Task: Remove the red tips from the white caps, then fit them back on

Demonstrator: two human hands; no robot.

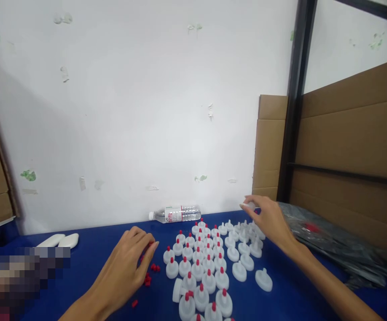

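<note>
White plastic sits in the grip of my right hand (270,220): thumb and fingertips are pinched shut on one white cap (247,206), held just above the table (96,249), to the right of the water bottle (176,214). My left hand (126,263) lies curled in front of the bottle and to its left, fingers bent over the loose red tips (147,279). Whether its grip has one of them, I cannot tell.

Directly in front of the bottle stand the tipped caps (198,263), each with a red tip on its spout. I judge that the larger share is done. To the front right of the bottle lie the bare caps (247,261), fewer in number and without tips, so that share looks left to do.

As for containers, the bottle lies on its side, cap on, and looks clear inside. I cannot tell how full it is. Further right of the bottle a black bag (334,240) shows something red through it, and flat cardboard (268,147) leans behind.
</note>
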